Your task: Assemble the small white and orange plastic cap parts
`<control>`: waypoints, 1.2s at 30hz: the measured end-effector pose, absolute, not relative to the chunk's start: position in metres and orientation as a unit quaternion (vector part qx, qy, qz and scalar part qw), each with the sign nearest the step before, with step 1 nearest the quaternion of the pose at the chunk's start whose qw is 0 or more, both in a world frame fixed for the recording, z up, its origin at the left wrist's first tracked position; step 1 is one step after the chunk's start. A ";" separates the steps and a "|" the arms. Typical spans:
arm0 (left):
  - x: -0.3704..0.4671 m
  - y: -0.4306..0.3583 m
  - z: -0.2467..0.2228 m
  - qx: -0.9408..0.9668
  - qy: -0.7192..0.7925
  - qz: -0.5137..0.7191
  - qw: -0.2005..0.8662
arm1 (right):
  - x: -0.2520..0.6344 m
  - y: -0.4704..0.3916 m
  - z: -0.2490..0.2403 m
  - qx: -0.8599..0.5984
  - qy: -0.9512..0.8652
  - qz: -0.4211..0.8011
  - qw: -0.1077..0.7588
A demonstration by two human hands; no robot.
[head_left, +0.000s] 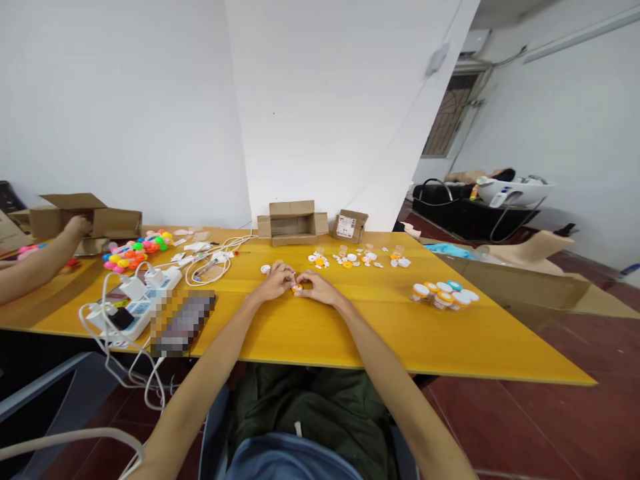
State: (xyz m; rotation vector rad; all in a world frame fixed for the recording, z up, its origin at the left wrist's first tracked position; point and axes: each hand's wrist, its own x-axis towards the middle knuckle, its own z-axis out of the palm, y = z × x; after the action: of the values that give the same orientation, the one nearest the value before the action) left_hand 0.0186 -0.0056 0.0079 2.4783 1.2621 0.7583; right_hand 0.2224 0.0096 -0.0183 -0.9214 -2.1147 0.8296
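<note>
Gripping, both hands: an orange-and-white piece, pinched between the fingertips of left hand and right hand, low over the surface; which fingertips bear it is too small to tell.
Step in hand: close fingertip handling of that piece, by judgement.
Next move: calls, by judgement, for one hand to steady the piece while the other adjusts its hold.
White disc: just beside the left hand.
Small white and orange parts: loose groups, beyond and right of the hands.
Lidded containers: a cluster well to the right, white, orange and teal tops.
Open carton: straight beyond the hands.
Power strip: left of the left hand.
</note>
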 end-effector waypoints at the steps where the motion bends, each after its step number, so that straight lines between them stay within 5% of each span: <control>1: 0.019 -0.005 0.008 0.852 0.435 0.262 0.128 | 0.223 0.010 -0.018 -0.353 -0.812 0.319 0.338; 36: 0.015 -0.008 0.021 0.826 0.474 0.287 0.106 | 0.225 0.013 -0.024 -0.334 -0.815 0.318 0.352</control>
State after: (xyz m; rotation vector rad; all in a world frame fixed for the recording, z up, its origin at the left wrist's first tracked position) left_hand 0.0147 -0.0083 0.0208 2.4334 1.3955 0.8460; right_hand 0.2248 0.0130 -0.0235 -0.8633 -2.1081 0.8219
